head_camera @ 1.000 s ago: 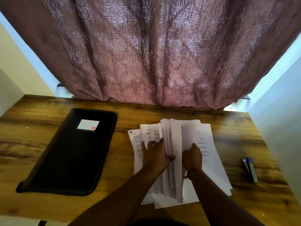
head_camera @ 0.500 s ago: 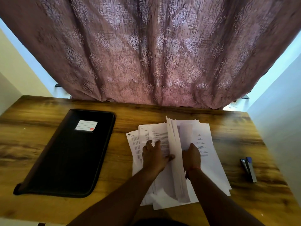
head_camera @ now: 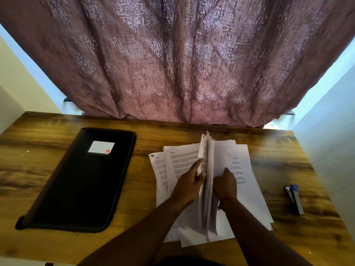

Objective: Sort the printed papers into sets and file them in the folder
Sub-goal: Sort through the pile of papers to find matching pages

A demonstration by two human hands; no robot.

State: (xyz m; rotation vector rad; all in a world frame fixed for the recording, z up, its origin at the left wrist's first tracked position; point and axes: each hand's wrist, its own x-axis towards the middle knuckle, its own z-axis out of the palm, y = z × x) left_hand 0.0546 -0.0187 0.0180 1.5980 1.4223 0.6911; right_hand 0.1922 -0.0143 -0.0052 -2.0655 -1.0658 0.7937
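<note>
A loose pile of printed papers [head_camera: 242, 169] lies spread on the wooden desk [head_camera: 57, 239] right of centre. A bunch of sheets [head_camera: 208, 181] stands on edge in the middle of the pile, held up between both hands. My left hand [head_camera: 189, 184] grips the bunch from the left, with the index finger stretched along the sheets. My right hand [head_camera: 225, 184] grips it from the right. A black zip folder [head_camera: 80, 181] with a white label lies closed on the left of the desk, apart from the papers.
A blue and grey stapler [head_camera: 294, 198] lies near the desk's right edge. A mauve patterned curtain [head_camera: 172, 64] hangs behind the desk's far edge. Pale walls close in on the left and right sides.
The hands have gathered sheets from the middle of the pile and raised them from leaning to upright. My left hand went from lying flat on the papers to gripping the bunch.
</note>
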